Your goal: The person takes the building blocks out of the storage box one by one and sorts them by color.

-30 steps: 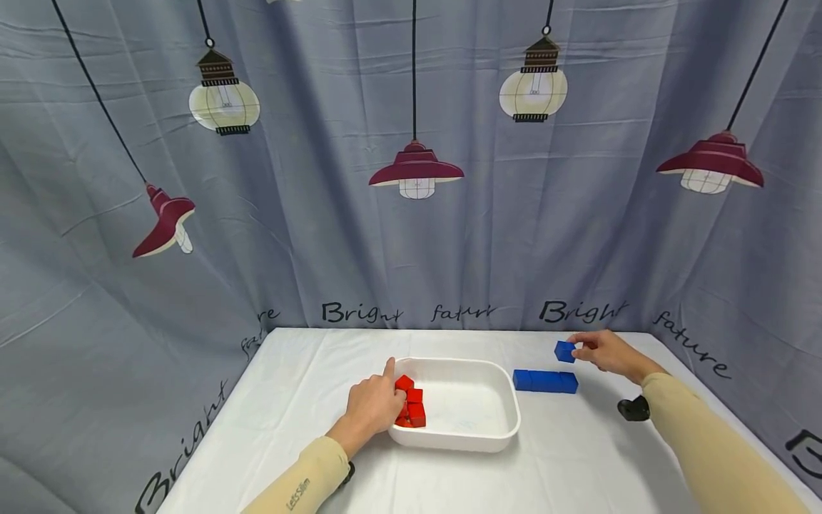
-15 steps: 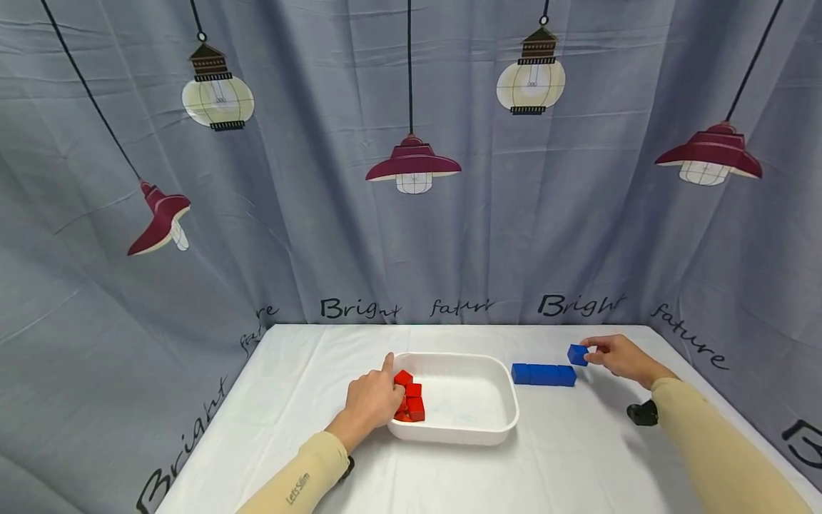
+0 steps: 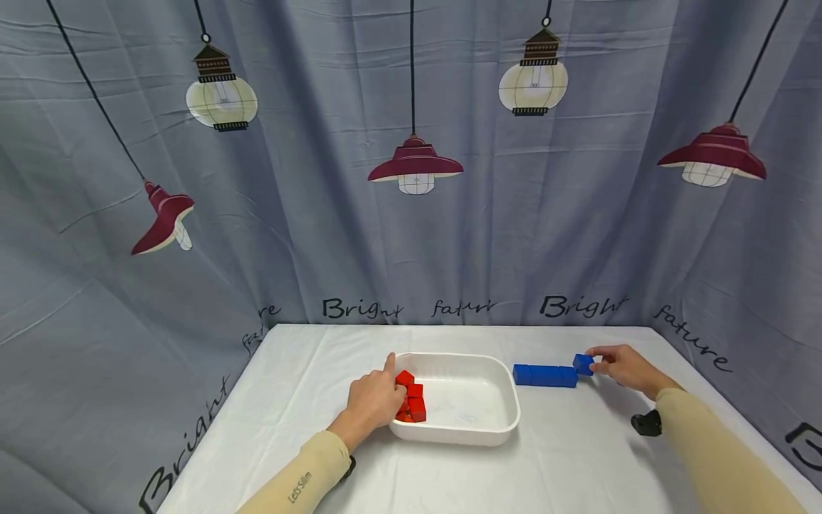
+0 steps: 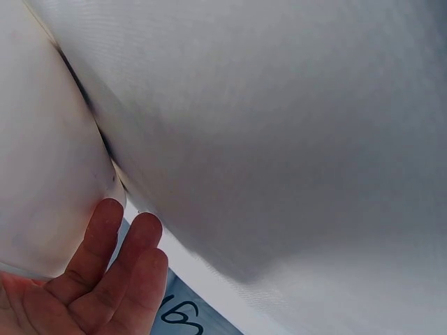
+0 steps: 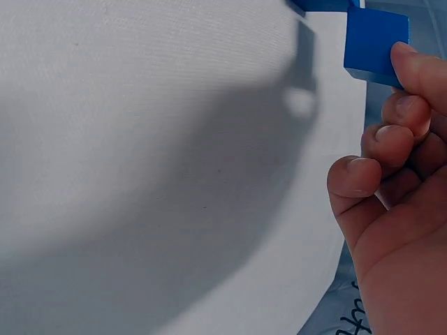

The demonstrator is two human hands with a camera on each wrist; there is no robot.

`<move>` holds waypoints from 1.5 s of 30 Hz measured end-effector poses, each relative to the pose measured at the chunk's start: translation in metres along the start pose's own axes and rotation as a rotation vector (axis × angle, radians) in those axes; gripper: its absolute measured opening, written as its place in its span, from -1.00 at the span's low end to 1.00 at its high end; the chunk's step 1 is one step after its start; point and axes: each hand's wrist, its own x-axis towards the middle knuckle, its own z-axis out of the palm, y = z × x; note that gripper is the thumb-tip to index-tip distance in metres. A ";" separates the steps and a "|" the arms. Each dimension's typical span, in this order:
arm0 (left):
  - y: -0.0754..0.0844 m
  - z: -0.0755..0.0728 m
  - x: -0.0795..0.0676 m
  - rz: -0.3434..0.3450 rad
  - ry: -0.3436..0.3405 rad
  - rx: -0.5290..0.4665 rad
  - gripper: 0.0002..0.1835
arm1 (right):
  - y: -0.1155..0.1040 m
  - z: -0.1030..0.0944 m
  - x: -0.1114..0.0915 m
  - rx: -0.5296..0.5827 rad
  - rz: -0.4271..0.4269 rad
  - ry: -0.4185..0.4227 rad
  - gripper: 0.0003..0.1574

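My left hand holds the left end of a white plastic tub, thumb over the rim and index finger pointing forward along it. In the left wrist view, three fingers lie against the tub's outer wall. Red cubes are heaped inside at that end, partly hidden by the hand. To the tub's right, several blue cubes form a straight row. Between thumb and fingers my right hand pinches another blue cube, just beyond the row's right end and close over the table.
A white cloth covers the table. Behind it hangs a grey-blue curtain printed with lamps and lettering. The right arm throws a shadow on the cloth.
My right hand has carried the blue cube rightward and down, from behind the row to its right end. The left hand and tub have stayed put.
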 end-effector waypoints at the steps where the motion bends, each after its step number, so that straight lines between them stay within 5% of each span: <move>1: 0.000 0.000 0.000 -0.003 -0.002 -0.003 -0.25 | 0.001 0.001 0.000 0.000 0.000 0.000 -0.39; 13: -0.002 0.005 -0.002 -0.012 -0.009 -0.011 -0.25 | 0.008 0.017 0.001 -0.007 0.050 -0.024 -0.43; 35: 0.000 0.004 0.002 -0.014 -0.011 0.007 -0.25 | 0.003 0.016 -0.004 0.020 0.063 -0.001 -0.29; 45: -0.002 0.002 0.001 -0.015 -0.002 0.002 -0.26 | -0.033 0.019 0.001 -0.017 -0.022 0.025 -0.34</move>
